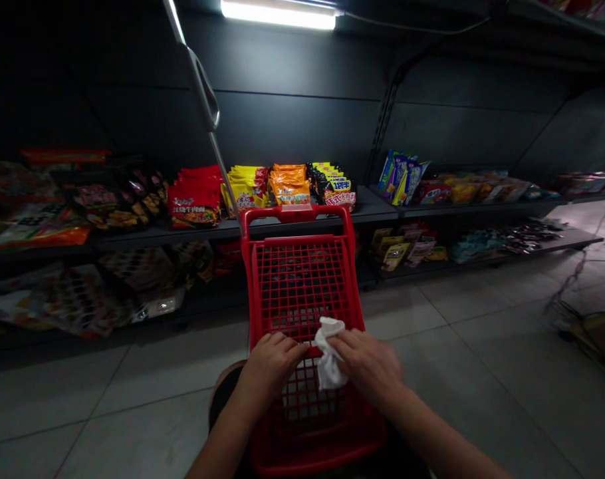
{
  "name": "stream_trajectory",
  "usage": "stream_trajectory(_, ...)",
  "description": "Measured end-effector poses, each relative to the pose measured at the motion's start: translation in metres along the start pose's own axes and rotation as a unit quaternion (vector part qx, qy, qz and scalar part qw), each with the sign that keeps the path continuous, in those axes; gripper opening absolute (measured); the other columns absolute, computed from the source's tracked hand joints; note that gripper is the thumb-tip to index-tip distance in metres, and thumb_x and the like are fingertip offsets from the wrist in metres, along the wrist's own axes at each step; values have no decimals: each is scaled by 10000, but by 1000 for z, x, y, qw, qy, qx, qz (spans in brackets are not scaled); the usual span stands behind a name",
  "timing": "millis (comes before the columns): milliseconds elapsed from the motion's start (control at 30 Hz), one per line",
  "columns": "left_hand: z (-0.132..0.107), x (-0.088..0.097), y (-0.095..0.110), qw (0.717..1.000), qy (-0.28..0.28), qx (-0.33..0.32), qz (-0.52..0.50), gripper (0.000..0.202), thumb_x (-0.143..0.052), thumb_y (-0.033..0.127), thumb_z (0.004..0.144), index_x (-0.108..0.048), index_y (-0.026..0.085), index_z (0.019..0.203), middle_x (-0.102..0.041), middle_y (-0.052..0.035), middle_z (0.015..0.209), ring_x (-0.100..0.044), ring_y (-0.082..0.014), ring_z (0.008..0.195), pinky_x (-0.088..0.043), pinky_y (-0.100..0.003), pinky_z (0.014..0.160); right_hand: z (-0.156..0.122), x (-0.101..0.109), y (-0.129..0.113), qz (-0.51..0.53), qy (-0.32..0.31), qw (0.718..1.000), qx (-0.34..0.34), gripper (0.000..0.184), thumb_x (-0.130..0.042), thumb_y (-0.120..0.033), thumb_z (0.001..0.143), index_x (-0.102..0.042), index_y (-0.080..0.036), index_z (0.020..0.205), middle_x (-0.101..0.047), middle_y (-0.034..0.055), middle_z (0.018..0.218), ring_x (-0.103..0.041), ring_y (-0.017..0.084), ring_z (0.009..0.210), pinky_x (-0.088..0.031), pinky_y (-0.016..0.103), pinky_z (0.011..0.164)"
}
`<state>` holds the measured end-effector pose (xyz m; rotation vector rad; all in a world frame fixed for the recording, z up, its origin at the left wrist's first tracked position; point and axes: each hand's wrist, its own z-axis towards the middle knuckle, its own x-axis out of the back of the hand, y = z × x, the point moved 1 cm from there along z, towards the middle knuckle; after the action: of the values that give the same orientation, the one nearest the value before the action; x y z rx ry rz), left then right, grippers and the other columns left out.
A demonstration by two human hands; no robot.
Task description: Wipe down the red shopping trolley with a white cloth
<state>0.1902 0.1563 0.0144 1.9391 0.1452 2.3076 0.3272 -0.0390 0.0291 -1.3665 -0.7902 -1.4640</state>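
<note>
A white cloth [331, 356] is bunched in my right hand [367, 362], its fingers closed around it and its loose end hanging over the grid of a red plastic shopping basket [355, 286]. My left hand [275, 359] lies on the basket just left of the cloth, fingers curled over a part of it near a small pale label. What its fingertips press on is partly hidden. From the basket's far left corner a silver pull handle [203, 93] with a grey grip rises up and to the left. My legs show dimly behind the basket.
Dark shelves run across the front, holding red [195, 199], yellow [245, 189], orange [289, 186] and black noodle packs [334, 186]. More snack bags [402, 178] stand to the right. A lit tube lamp [278, 14] hangs above. Cables [569, 286] lie on the tiled floor [462, 372].
</note>
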Motion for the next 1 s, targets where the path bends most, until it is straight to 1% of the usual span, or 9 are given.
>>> stream_trajectory(100, 2, 1, 0, 1000, -9, 2, 0, 313, -627, 224, 920, -644, 316, 1219, -711, -5, 968, -586, -189, 902, -403, -340, 790, 12, -2, 1, 22, 5, 999, 45, 220, -583, -257, 945, -638, -300, 1154, -683, 32, 1071, -582, 197, 905, -450, 330, 805)
stream_trajectory(267, 3, 1, 0, 1000, -8, 5, 4, 265, -617, 231, 926, -667, 309, 1174, -718, -1, 976, -591, -197, 909, -406, -347, 798, 109, -2, 20, -11, 56, 996, 67, 228, -550, -274, 969, -638, -240, 1176, -661, 62, 1107, -553, 212, 983, -414, 335, 870)
stream_trajectory(367, 3, 0, 0, 1000, -7, 4, 1, 267, -631, 224, 916, -674, 303, 1168, -716, -6, 964, -594, -196, 911, -409, -340, 800, 172, -1, 8, -26, 82, 993, 77, 253, -473, -292, 1001, -635, -242, 1189, -654, 73, 1141, -540, 231, 1043, -394, 364, 916)
stream_trajectory(467, 3, -4, -1, 1000, 2, 11, -1, 272, -643, 228, 909, -673, 303, 1168, -712, -4, 972, -591, -192, 918, -412, -336, 801, 209, -7, -18, -6, 123, 991, 49, 350, -434, -296, 1012, -548, -270, 1342, -607, 70, 1303, -493, 248, 1193, -354, 402, 1013)
stream_trajectory(600, 3, -9, -4, 1000, 9, 11, 15, 217, -636, 239, 915, -693, 292, 1118, -704, -9, 905, -581, -188, 888, -404, -334, 771, 217, -26, -41, 4, 123, 982, 143, 578, -483, -496, 975, -382, -267, 1497, -439, 56, 1527, -311, 283, 1414, -219, 453, 1160)
stream_trajectory(667, 3, -9, -5, 1000, 7, 7, 9, 237, -640, 244, 914, -684, 294, 1141, -704, -12, 921, -575, -186, 891, -405, -334, 778, 210, -29, -34, -18, 110, 975, 194, 531, -486, -479, 978, -435, -272, 1463, -493, 36, 1487, -288, 276, 1432, -141, 463, 1196)
stream_trajectory(733, 3, -7, -5, 1000, 7, 7, -3, 255, -636, 249, 917, -674, 300, 1164, -707, -11, 947, -570, -185, 893, -407, -336, 791, 203, -22, -10, -47, 111, 975, 184, 393, -475, -365, 994, -539, -275, 1371, -587, 27, 1377, -321, 261, 1404, -109, 458, 1202)
stream_trajectory(900, 5, -2, -4, 1000, 13, 6, -27, 231, -600, 271, 941, -681, 314, 1153, -714, -4, 933, -554, -182, 862, -410, -331, 776, 185, 24, 79, -112, 115, 987, -32, 285, -482, -316, 980, -661, -246, 1190, -606, 103, 1256, -464, 273, 1193, -327, 407, 1019)
stream_trajectory(1000, 6, -2, -4, 999, 18, -2, -37, 262, -644, 227, 908, -682, 312, 1153, -710, -7, 931, -554, -180, 868, -409, -326, 781, 188, 38, 103, -131, 93, 977, -141, 296, -436, -298, 990, -686, -214, 1124, -619, 137, 1163, -527, 264, 1044, -388, 357, 866)
